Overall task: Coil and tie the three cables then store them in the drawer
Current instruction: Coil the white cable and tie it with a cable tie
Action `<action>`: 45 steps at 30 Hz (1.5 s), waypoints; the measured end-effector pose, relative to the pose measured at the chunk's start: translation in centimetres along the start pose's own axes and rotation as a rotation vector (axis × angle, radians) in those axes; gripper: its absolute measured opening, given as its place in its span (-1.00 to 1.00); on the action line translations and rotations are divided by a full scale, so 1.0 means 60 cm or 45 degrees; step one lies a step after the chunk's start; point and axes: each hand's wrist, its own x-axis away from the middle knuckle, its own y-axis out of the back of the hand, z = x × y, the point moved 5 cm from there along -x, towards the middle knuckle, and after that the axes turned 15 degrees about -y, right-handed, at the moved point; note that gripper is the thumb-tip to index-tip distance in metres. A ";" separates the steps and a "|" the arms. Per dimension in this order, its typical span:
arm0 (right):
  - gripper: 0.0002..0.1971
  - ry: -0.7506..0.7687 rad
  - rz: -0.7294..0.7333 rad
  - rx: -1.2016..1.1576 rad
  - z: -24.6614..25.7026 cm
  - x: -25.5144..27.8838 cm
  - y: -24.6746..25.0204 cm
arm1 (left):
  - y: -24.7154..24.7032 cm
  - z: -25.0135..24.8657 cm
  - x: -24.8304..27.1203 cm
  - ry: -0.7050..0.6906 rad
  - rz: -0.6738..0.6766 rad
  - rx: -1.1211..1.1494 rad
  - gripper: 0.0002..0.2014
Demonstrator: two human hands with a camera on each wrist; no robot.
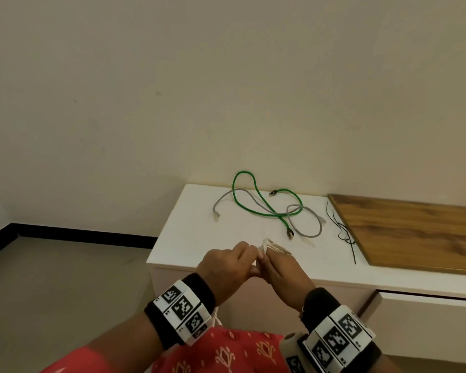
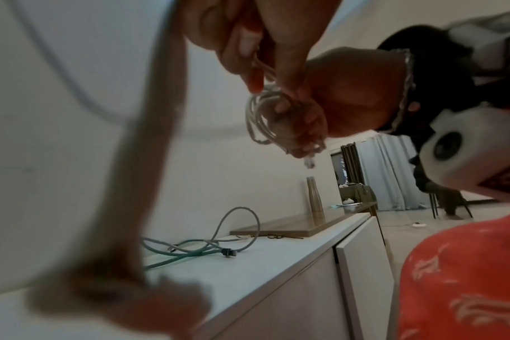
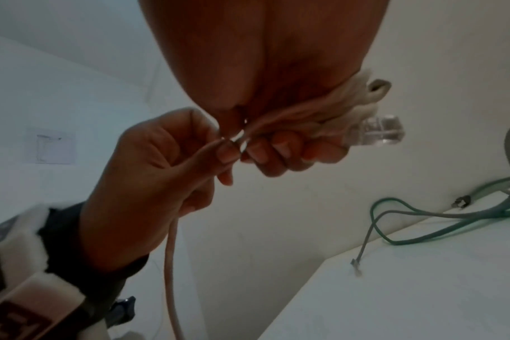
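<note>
A white cable (image 1: 274,246) is bunched into a small coil above the front edge of the white cabinet top (image 1: 199,238). My right hand (image 1: 265,261) grips the coil (image 3: 355,105), its clear plug (image 3: 382,132) sticking out past the fingers. My left hand (image 1: 249,251) pinches the cable's loose strand (image 3: 172,248) right beside the coil; the strand hangs down below the hand. A green cable (image 1: 256,203) and a grey cable (image 1: 311,224) lie uncoiled and crossed over each other farther back on the top. Both also show in the left wrist view, green cable (image 2: 172,256) and grey cable (image 2: 242,225).
Thin black ties (image 1: 346,234) lie to the right of the cables, beside a wooden board (image 1: 414,232). A drawer front (image 1: 428,321) stands slightly out at the lower right. The wall runs close behind the cabinet; bare floor (image 1: 65,278) lies to its left.
</note>
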 end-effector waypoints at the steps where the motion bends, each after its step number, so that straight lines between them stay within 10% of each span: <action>1: -0.50 -0.024 0.045 0.046 -0.002 0.001 -0.002 | -0.003 0.006 0.002 0.025 0.011 0.042 -0.62; 7: -0.54 -0.208 0.637 -0.255 -0.009 0.012 -0.006 | -0.017 0.030 0.011 0.359 0.244 0.541 -0.59; 13: -0.64 -0.389 0.828 -1.099 -0.033 0.023 0.026 | -0.059 0.048 0.038 0.965 0.214 1.777 -0.79; 20: -0.61 -0.347 1.192 -1.997 -0.038 0.024 0.053 | -0.071 0.083 0.077 1.077 0.068 1.867 -0.76; 27: -0.57 -0.153 1.049 -2.423 -0.014 0.018 0.047 | -0.071 0.057 0.080 0.998 0.117 1.513 -0.87; 33: -0.71 -0.100 0.550 -2.652 -0.024 -0.004 0.062 | -0.070 -0.015 0.059 0.270 0.896 0.576 -0.29; 39: -0.69 -0.239 -0.139 -2.210 -0.010 -0.005 0.052 | -0.063 -0.044 0.037 -0.135 0.830 0.488 -0.79; 45: -0.64 -0.251 -0.322 -1.339 -0.010 -0.003 0.038 | -0.071 -0.045 0.034 -0.099 0.859 0.572 -0.56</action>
